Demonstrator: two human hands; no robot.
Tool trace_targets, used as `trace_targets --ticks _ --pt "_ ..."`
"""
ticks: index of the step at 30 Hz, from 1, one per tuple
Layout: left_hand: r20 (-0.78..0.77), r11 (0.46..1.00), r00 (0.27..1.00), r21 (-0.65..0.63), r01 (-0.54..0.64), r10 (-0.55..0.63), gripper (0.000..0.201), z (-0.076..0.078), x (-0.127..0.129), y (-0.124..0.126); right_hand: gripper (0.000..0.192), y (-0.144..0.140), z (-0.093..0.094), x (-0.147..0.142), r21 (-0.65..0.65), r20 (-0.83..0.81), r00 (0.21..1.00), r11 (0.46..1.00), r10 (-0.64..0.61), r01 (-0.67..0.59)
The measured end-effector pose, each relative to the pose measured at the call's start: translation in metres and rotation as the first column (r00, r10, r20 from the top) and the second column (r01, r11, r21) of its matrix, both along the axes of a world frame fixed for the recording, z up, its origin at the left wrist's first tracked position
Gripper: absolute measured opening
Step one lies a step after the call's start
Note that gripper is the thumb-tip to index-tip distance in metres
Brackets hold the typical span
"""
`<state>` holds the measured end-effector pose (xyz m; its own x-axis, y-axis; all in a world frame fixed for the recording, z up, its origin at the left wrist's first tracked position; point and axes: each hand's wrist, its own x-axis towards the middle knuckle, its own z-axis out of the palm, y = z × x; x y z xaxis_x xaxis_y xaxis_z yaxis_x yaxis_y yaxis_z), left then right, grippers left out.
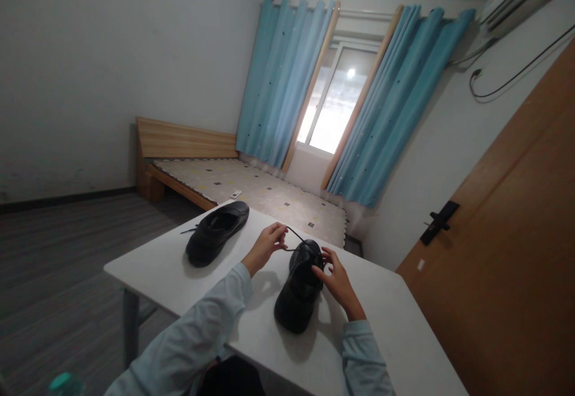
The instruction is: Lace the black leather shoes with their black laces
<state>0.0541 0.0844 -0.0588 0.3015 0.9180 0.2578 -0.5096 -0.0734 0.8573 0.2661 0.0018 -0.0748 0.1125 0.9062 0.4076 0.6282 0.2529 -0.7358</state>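
A black lace-up shoe (295, 306) stands on the white table in front of me, its heel toward me. My left hand (271, 241) is to the left of its front part, fingertips pinched on a black shoelace (296, 235) that stretches in a loop to the shoe. On the shoe's right side, my right hand (335, 276) has its thumb and fingers curved against the edge near the laces; whether lace is between those fingertips is hard to make out. A second black shoe (215, 234) lies farther left, a loose lace end beside it.
The white table (381, 318) carries both shoes. Behind it is a bed (269, 195) with a patterned mattress and a small white remote (236, 194). A wooden door (503, 252) is on the right. A green bottle cap (65, 382) shows at lower left.
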Motion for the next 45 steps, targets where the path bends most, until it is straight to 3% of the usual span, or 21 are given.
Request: trace_targets --ticks 4,9,13,17,21,24,27,31,34,45 --pt "-0.158 0.987 0.978 0.114 -0.116 0.133 0.031 0.002 -0.002 0.001 0.059 -0.001 0.001 -0.002 -0.013 0.001 1.0 1.0 -0.005 0.005" --pt "-0.259 0.924 0.901 0.258 -0.281 0.347 0.033 0.005 -0.004 0.001 0.058 -0.001 0.002 -0.004 -0.001 -0.006 1.0 1.0 -0.002 0.002" --pt "-0.273 0.849 0.83 0.371 -0.377 0.487 0.031 0.003 -0.007 0.004 0.058 0.0 0.002 -0.004 0.003 0.0 1.0 1.0 -0.004 0.004" --pt "-0.296 0.732 0.703 0.501 -0.462 0.646 0.028 0.001 -0.01 0.004 0.058 0.0 0.002 -0.005 0.009 0.009 1.0 1.0 0.002 -0.002" --pt "-0.286 0.668 0.646 0.566 -0.483 0.708 0.025 0.003 -0.011 -0.001 0.059 0.0 0.003 -0.007 -0.005 0.022 1.0 1.0 -0.001 0.001" --pt "-0.291 0.676 0.658 0.578 -0.457 0.694 0.025 0.005 -0.01 -0.005 0.057 0.0 0.003 -0.009 -0.002 0.021 1.0 1.0 -0.002 0.002" --pt "-0.275 0.716 0.729 0.572 -0.4 0.627 0.026 0.007 -0.008 -0.008 0.044 0.001 0.003 -0.011 0.037 -0.013 1.0 0.999 0.011 -0.011" --pt "-0.23 0.827 0.875 0.493 -0.272 0.425 0.03 0.007 -0.006 -0.01 0.034 0.005 0.002 -0.008 0.114 -0.058 0.996 0.991 0.071 -0.064" --pt "-0.217 0.892 0.937 0.422 -0.163 0.274 0.032 0.007 -0.004 -0.011 0.028 0.006 0.001 -0.005 0.147 -0.063 0.991 0.984 0.116 -0.106" --pt "-0.269 0.945 0.962 0.324 0.041 0.051 0.033 0.012 -0.002 -0.019 0.017 -0.006 0.015 -0.007 0.124 -0.04 0.991 0.985 0.127 -0.121"
